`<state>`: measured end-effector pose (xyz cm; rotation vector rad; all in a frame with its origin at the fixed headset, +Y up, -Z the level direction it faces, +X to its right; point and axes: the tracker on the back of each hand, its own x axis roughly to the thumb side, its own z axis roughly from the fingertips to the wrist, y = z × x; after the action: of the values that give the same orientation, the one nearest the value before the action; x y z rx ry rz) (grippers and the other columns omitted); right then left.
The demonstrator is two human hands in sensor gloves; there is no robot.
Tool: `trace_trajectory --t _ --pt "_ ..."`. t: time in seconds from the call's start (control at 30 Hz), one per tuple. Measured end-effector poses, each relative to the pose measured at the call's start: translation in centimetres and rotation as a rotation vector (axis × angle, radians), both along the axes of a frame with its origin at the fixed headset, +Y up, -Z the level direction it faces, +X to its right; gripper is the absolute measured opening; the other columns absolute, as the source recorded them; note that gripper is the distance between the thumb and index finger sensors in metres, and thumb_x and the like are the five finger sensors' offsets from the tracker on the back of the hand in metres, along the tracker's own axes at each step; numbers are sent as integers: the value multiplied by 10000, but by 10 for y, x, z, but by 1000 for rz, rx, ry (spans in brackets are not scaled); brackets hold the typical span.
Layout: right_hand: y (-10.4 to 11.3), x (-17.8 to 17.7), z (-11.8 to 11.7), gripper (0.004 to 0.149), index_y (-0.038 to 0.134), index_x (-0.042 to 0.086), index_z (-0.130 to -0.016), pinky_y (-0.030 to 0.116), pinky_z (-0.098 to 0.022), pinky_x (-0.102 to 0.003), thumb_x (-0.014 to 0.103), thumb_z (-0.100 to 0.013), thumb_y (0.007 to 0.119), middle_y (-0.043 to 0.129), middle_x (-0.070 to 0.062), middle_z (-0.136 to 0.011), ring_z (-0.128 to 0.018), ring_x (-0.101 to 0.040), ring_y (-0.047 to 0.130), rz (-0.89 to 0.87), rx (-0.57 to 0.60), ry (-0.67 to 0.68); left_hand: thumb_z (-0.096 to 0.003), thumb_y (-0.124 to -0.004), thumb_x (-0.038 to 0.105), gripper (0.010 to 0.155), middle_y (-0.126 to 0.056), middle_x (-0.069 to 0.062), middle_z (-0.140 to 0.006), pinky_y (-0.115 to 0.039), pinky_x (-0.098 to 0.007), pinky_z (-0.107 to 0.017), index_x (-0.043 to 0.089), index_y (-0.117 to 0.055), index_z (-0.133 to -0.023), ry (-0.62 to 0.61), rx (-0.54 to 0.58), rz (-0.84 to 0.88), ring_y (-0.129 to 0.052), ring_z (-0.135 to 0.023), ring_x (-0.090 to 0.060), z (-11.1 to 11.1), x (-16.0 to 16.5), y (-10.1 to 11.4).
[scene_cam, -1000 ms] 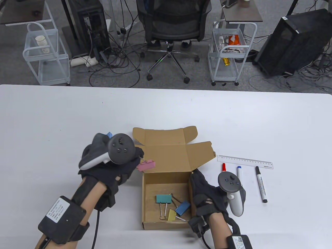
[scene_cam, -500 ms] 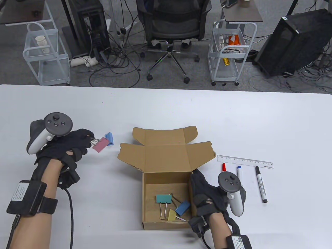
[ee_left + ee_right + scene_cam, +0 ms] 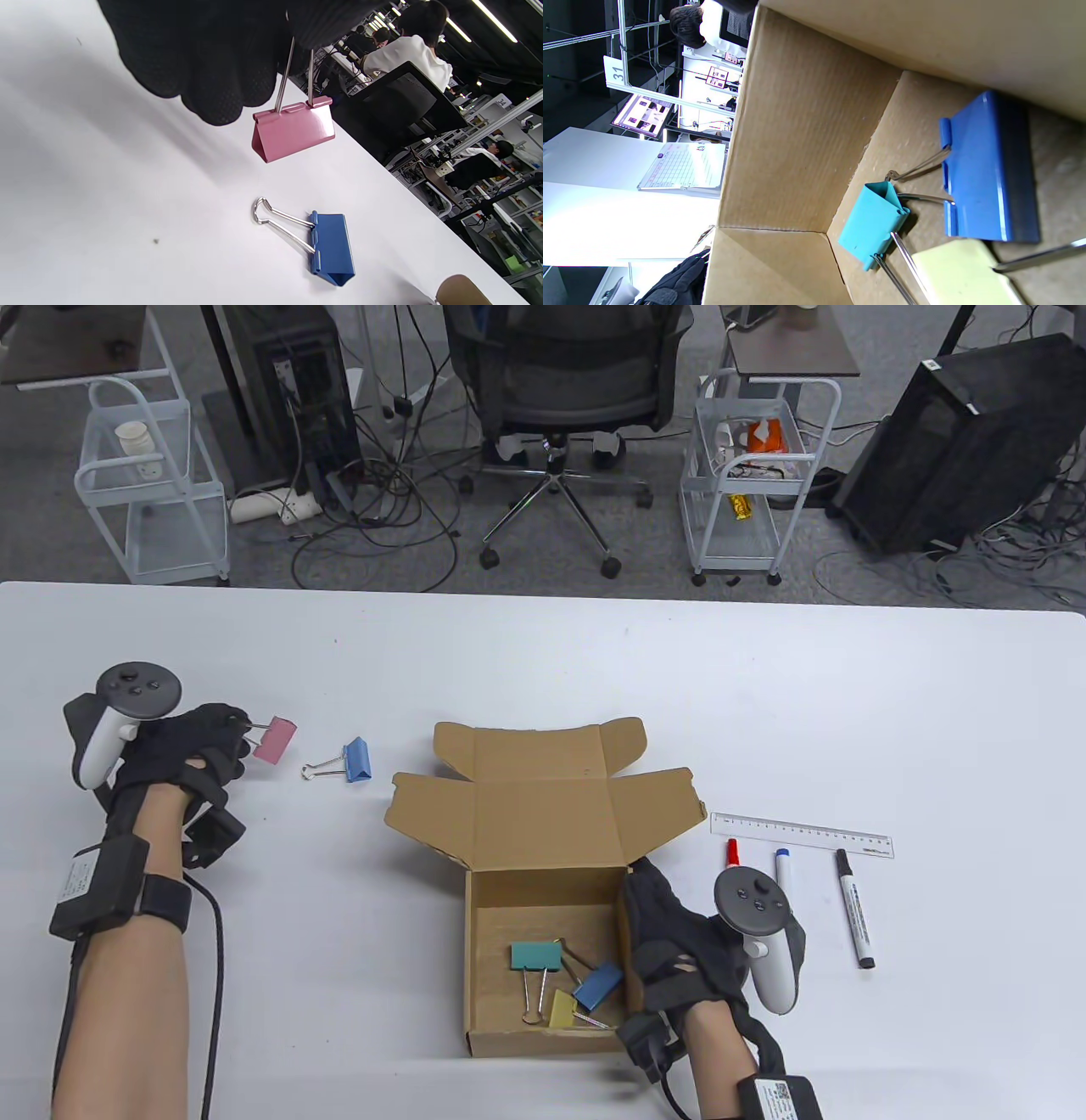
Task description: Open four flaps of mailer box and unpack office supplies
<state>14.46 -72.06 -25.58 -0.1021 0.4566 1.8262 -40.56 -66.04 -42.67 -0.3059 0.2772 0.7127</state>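
Observation:
The brown mailer box [image 3: 543, 814] sits at the table's front middle with its flaps spread open. Inside lie a teal binder clip [image 3: 534, 956], a blue binder clip [image 3: 598, 984] and a yellow one [image 3: 562, 1008]; the right wrist view shows the teal clip [image 3: 871, 224], the blue clip [image 3: 984, 169] and the yellow clip [image 3: 958, 275] on the box floor [image 3: 797, 148]. My left hand [image 3: 246, 729] pinches the wire handles of a pink binder clip [image 3: 276, 740] just above the table, far left of the box. The pink clip [image 3: 292, 133] hangs from my fingertips [image 3: 237, 84]. My right hand [image 3: 642, 875] grips the box's right wall.
A second blue binder clip [image 3: 358, 760] lies on the table between the pink clip and the box, also in the left wrist view [image 3: 331, 243]. Right of the box lie a clear ruler [image 3: 802, 834], a red marker [image 3: 732, 853], a blue marker [image 3: 784, 869] and a black marker [image 3: 854, 908].
My left hand carried the pink clip from the box's left edge out to the far left, past the blue clip on the table, and lowered it. The right hand and box stayed still.

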Motion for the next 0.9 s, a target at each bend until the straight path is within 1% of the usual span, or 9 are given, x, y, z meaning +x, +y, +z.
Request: trace_trajectory --t 0.1,0.23,0.43,0.57,0.63,0.67,0.8,0.9 --pt "0 0 0 629 325 74 -1186 434 -727 -768 401 -658 424 344 -363 -1228 -1041 -676 410 -2 -1 -1 -610 -685 348 477 -879 -118 -987 -845 -500 -634 138 -690 -1038 15 -10 57 -1012 -828 -354 -13 -5 -12" --pt "0 0 0 629 327 77 -1186 433 -726 -769 404 -659 427 342 -363 -1227 -1042 -675 407 -2 -1 -1 -613 -681 348 478 -881 -127 -981 -843 -504 -633 129 -688 -1038 37 -14 142 -1014 -816 -359 -24 -12 -24" --pt "1 0 0 629 330 74 -1187 429 -727 -769 402 -659 429 340 -364 -1227 -1042 -677 403 9 0 1 -621 -675 346 480 -888 -149 -959 -841 -515 -620 104 -690 -1035 93 -44 249 -1021 -776 -377 -31 -22 -45" --pt "1 0 0 630 330 75 -1187 430 -726 -769 404 -659 429 340 -367 -1226 -1041 -677 404 6 -1 -1 -621 -672 352 487 -891 -158 -950 -834 -520 -614 95 -688 -1035 117 -53 236 -1022 -758 -389 -32 -24 -53" --pt "1 0 0 631 329 73 -1187 431 -726 -768 404 -659 430 340 -369 -1225 -1041 -677 403 5 -1 -1 -623 -670 360 501 -880 -168 -957 -823 -522 -621 91 -670 -1046 130 -77 204 -1015 -753 -399 -33 -25 -55" --pt "1 0 0 631 329 73 -1187 431 -726 -768 403 -659 430 339 -366 -1226 -1040 -678 405 4 -1 -2 -627 -666 370 509 -878 -159 -958 -826 -510 -618 95 -655 -1054 133 -68 181 -1020 -743 -379 -33 -25 -56" --pt "0 0 0 631 328 75 -1187 429 -727 -768 404 -659 430 339 -368 -1225 -1040 -679 401 3 -1 -3 -623 -677 403 569 -857 -156 -976 -822 -506 -614 79 -598 -1084 165 -53 153 -1017 -731 -362 -33 -24 -56" --pt "0 0 0 630 331 74 -1186 429 -726 -768 403 -659 430 341 -368 -1224 -1041 -676 404 5 0 -3 -624 -673 412 603 -811 -160 -1018 -811 -507 -625 77 -540 -1107 145 -65 112 -997 -750 -357 -34 -19 -55"
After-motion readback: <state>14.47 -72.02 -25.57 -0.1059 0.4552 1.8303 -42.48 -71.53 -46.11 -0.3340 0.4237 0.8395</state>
